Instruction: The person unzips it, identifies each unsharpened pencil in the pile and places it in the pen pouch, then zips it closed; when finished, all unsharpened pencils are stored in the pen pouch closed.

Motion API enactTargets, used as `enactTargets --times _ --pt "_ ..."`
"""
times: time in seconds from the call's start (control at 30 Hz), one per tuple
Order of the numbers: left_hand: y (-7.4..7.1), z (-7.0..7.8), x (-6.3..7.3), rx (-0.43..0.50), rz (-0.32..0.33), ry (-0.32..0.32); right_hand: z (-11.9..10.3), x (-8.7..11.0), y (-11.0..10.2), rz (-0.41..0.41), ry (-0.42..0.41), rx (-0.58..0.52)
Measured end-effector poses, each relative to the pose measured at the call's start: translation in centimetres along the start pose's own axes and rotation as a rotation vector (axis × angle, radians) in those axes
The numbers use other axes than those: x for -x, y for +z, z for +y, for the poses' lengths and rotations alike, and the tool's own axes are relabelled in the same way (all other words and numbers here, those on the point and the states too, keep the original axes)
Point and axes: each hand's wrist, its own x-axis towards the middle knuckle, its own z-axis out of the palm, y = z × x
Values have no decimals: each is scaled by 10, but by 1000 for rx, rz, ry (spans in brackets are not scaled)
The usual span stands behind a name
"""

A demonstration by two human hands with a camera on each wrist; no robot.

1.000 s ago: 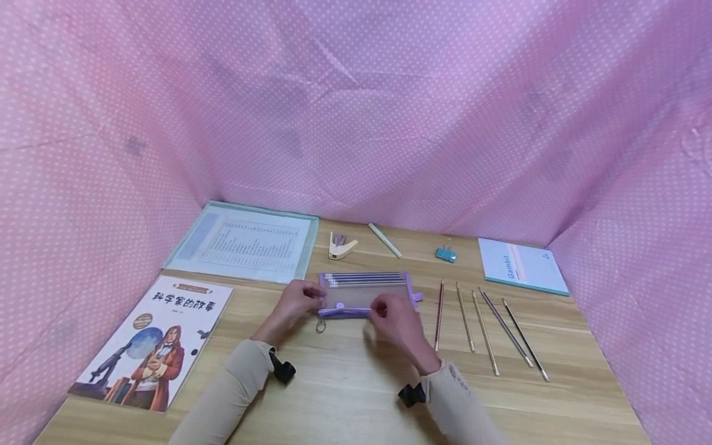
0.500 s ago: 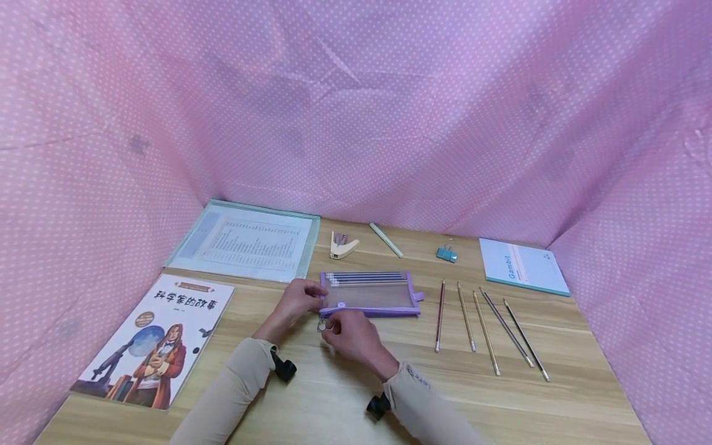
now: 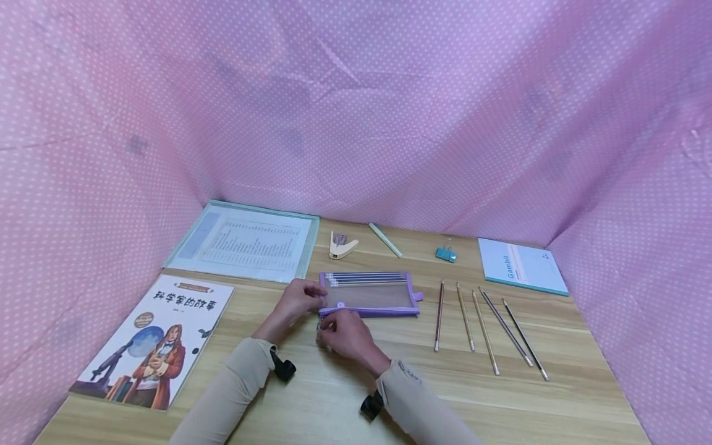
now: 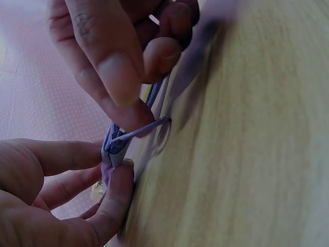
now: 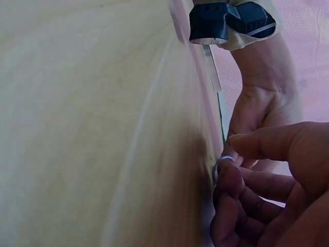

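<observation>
In the head view a see-through purple pencil case point(image 3: 369, 295) lies flat, with several striped pencils inside along its far side. Its zipper point(image 3: 378, 311) runs along the near edge. My left hand point(image 3: 299, 298) pinches the case's near left corner; the left wrist view shows thumb and fingers on the zipper end point(image 4: 115, 149). My right hand point(image 3: 349, 334) is at that corner, other fingers curled. A metal ring point(image 4: 154, 126) hangs from the zipper end and touches a right fingertip. In the right wrist view, the right thumb point(image 5: 257, 144) stands a little apart from the index finger at the ring.
Several loose pencils point(image 3: 486, 330) lie right of the case. Behind it are a stapler point(image 3: 342, 248), a pale green pen point(image 3: 385, 240) and a teal binder clip point(image 3: 445, 253). A notebook point(image 3: 523, 266), a document folder point(image 3: 250, 241) and a picture-covered book point(image 3: 156, 343) lie at the sides.
My right hand has moved left from the right part of the zipper to the ring at the left corner. My left hand and the case have stayed in place.
</observation>
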Motion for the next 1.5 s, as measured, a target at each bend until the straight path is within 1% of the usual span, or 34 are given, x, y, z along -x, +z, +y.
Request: enactTargets --times 0.13,0.27,0.37,0.57,0.67,0.73,0.8,0.87,1.03,1.1,1.37,1.5 --pt "0 1 1 -5 11 -13 2 -1 3 -20 10 -9" --pt "0 1 0 -2 17 -20 3 -2 3 -14 12 3" --pt "0 -1 -1 -1 15 -21 4 -1 1 -10 20 -9" --pt "1 1 1 40 15 -44 5 -2 0 11 45 -55" --pt "0 2 4 61 13 -36 6 -2 1 25 40 -66" --pt "0 4 6 65 14 -8 5 -2 1 36 32 -67" --pt "0 4 6 69 18 5 5 -2 2 39 29 -71" --pt "1 4 6 66 30 -6 5 -2 2 41 29 -76" --pt "3 4 3 71 67 -81 6 -1 0 34 35 -113" --pt "3 3 2 73 70 -93 7 -2 0 34 34 -120" --pt "2 1 2 74 41 -65 10 -2 -1 46 8 -101" --pt "3 -1 -1 65 39 -60 11 0 -5 61 23 -108"
